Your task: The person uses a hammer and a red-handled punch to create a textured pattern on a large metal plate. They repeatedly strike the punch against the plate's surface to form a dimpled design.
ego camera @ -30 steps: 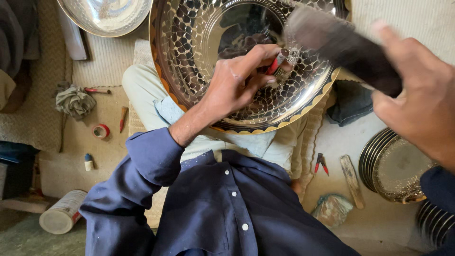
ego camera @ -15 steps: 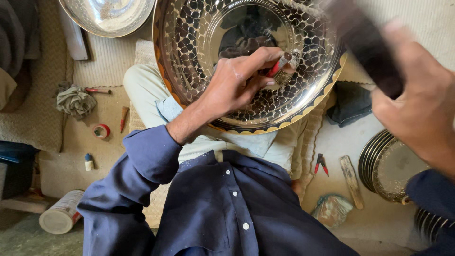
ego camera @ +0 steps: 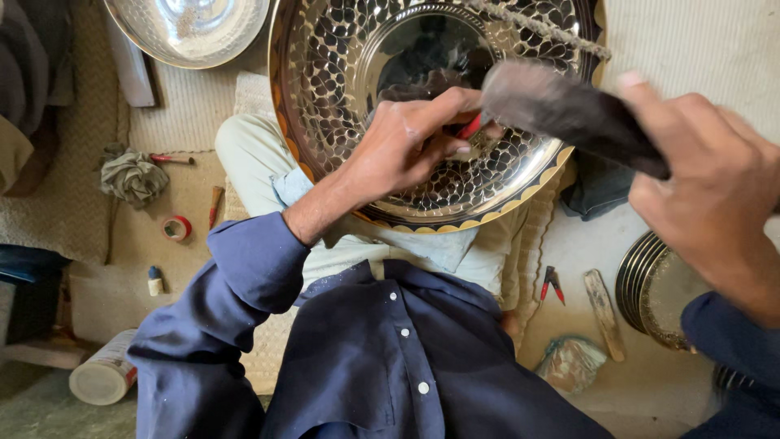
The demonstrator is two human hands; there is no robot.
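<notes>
Chisel (ego camera: 470, 128) on patterned metal tray (ego camera: 341, 97)

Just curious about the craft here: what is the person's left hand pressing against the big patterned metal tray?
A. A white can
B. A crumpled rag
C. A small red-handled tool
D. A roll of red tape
C: the left hand pinches a small red-handled tool against the patterned metal tray, while the tape roll, rag and white can lie apart on the floor.
</notes>
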